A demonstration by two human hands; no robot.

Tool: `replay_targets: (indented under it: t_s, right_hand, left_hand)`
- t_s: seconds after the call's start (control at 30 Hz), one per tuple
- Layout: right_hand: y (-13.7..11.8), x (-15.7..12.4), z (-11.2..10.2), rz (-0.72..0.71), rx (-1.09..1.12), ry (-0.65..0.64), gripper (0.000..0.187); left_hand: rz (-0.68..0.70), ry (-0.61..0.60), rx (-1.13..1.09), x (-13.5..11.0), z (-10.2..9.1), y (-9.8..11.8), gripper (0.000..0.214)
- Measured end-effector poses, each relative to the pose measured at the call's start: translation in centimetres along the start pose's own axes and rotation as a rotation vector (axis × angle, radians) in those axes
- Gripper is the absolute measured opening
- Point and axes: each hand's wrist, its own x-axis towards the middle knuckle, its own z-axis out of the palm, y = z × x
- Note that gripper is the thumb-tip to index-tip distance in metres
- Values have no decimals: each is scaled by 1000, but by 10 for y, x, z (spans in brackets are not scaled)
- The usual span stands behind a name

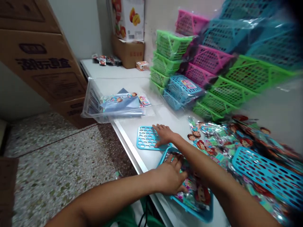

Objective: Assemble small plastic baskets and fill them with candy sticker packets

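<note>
My left hand [170, 177] is spread over a blue plastic basket [208, 217], fingers apart, touching the packed items inside. In the basket lie clear packets with cartoon figures [202, 193], partly hidden by my hands and right forearm. Farther along the table, my right hand [163, 135] rests on a blue perforated lid [145, 138] with its fingers spread. The lid lies flat just beyond the basket, its right part covered by my hand. A second blue perforated lid [267, 173] lies on a heap of packets [220, 142] at the right.
Stacked green baskets [174, 45], pink baskets [210, 60] and blue baskets [224, 34] in plastic wrap stand along the wall. A clear tray [88, 108] with blue sheets overhangs the table's left edge. Cardboard boxes [38, 60] stand at left; another carton [132, 52] sits at the back.
</note>
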Motion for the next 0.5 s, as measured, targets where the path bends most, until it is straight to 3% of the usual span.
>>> replay_targets:
  t_s: [0.1,0.17,0.33,0.43,0.5]
  right_hand:
    - [-7,19,11,-6,-15,27,131]
    - [-4,18,10,-11,28,90,121]
    - [18,-4,-7,35,220,318,38]
    - [44,-35,-25,145,325,539,41]
    - [65,-72,-34,236,425,745,50]
  left_hand:
    - [-1,-14,-6,0,1,-3,66]
    - [1,-8,-15,1,1,-5,67]
    - [12,-6,-25,-1,2,-8,68]
    - [19,1,-6,-2,7,-10,71]
    - [30,17,16,-1,10,-11,73]
